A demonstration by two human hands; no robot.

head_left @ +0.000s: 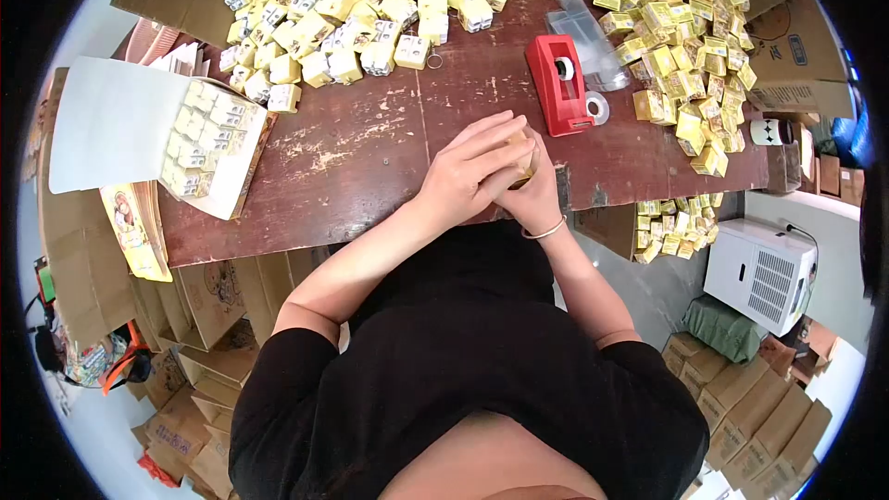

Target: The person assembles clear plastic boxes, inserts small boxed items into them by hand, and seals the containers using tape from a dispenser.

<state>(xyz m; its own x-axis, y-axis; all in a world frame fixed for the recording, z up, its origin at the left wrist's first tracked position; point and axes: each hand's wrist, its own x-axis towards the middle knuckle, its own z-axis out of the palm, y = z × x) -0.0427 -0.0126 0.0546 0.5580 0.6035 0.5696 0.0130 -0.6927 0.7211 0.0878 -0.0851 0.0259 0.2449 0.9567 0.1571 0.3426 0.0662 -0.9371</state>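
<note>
My left hand (474,171) and my right hand (539,190) are pressed together near the table's front edge. Between them is a small yellow box (524,176), mostly hidden by my fingers. The left fingers lie closed over its top, while the right hand wraps round its side. Just beyond my hands stands a red tape dispenser (548,93) with a roll of clear tape in it. A loose tape roll (597,108) lies against its right side.
Piles of small yellow boxes (343,63) and more flat-looking yellow boxes (690,83) cover the back and right of the table (361,162). An open white carton (222,190) holds rows of boxes at left. Clear plastic packs (593,46) lie behind the dispenser. Cardboard cartons (759,412) stand below.
</note>
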